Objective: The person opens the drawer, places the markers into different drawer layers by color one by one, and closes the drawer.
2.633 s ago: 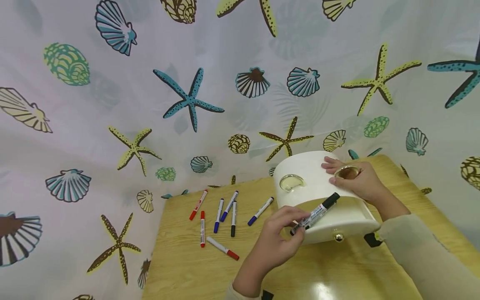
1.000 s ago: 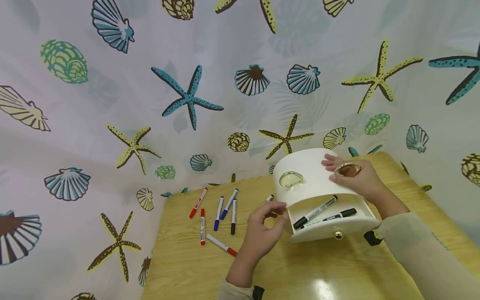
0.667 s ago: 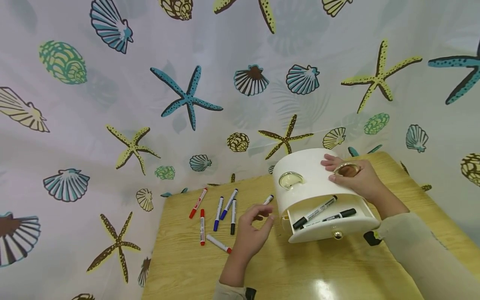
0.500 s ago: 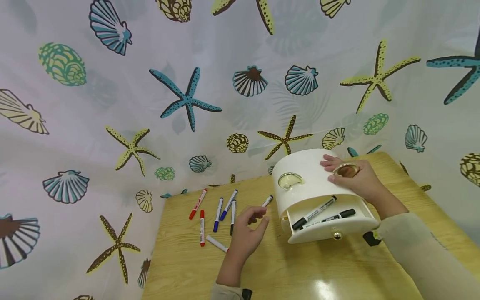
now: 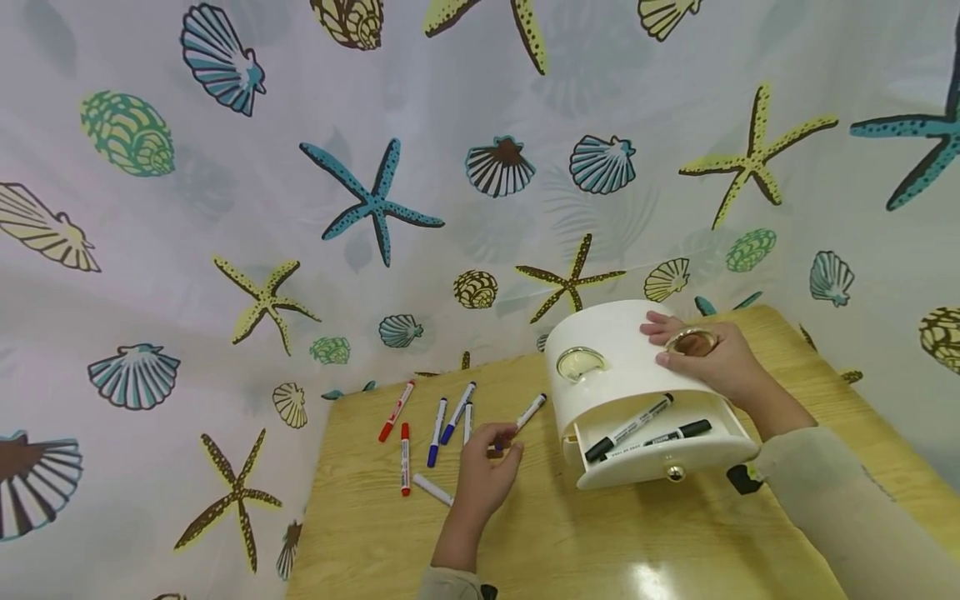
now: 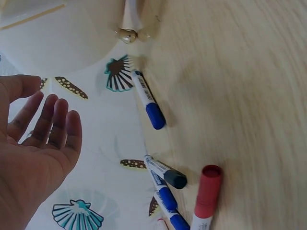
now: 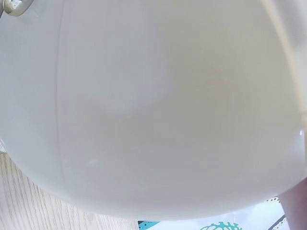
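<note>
Drawer [image 5: 630, 473] holds two black markers [image 5: 628, 429]; seven markers [image 5: 405, 458] seemingly left, toward counter's [image 5: 555, 542] back-left corner. Left hand [image 5: 486, 471] half-spread, empty; right hand [image 5: 723, 362] spread on box [image 5: 607, 329].

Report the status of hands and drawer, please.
Left hand empty, near blue-capped marker. Right hand on white box. Drawer open, two black-capped markers inside; no obstruction visible.

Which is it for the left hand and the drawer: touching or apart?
Apart: the head view shows a strip of table between left hand and drawer.

drawer box [image 5: 622, 346]: white | markers [image 5: 406, 461]: white with red, blue, black | backdrop [image 5: 435, 267]: pale, starfish, shells
</note>
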A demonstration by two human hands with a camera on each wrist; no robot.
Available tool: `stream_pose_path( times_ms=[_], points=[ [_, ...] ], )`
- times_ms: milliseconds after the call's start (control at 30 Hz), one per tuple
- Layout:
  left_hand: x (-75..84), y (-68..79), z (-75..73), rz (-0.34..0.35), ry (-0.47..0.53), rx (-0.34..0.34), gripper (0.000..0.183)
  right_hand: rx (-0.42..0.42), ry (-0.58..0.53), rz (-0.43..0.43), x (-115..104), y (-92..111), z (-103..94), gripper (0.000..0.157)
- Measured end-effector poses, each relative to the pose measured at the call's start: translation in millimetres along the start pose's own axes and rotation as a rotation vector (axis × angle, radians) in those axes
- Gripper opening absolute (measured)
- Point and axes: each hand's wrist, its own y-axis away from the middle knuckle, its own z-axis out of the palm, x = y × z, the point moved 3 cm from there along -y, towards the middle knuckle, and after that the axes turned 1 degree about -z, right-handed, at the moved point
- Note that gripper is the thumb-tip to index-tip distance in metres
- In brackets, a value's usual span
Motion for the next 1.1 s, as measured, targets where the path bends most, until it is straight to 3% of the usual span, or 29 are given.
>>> stream_pose_path(
  times_ms=[300, 533, 667, 867, 1100],
  points=[
    [-27.5, -3.6, -6.7, 0.022, -0.082, 0.107, 0.019, -0.019, 0.028, -0.028, 1, 0, -0.6, 0.036],
    [-51.7, -10.6, -13.6, 0.014, -0.132, 0.191, 0.023, -0.007, 0.016, 0.014, 4, -1, -0.9, 0.039],
    [-63.3, -12.8, -15.8, -0.069, -0.131, 0.2, 0.026, 0.001, 0.059, 0.007, 4, 0, -1.2, 0.039],
    [-76.5, -13.1, -16.8, -0.231, -0.158, 0.166, 0.035, 0.002, 0.0, 0.027, 2, -1, 0.3, 0.038],
    [-83.4, -19.0, -21.6, -0.297, -0.243, 0.15, 0.048, -0.002, 0.048, 0.045, 4, 2, -1.2, 0.042]
  ],
)
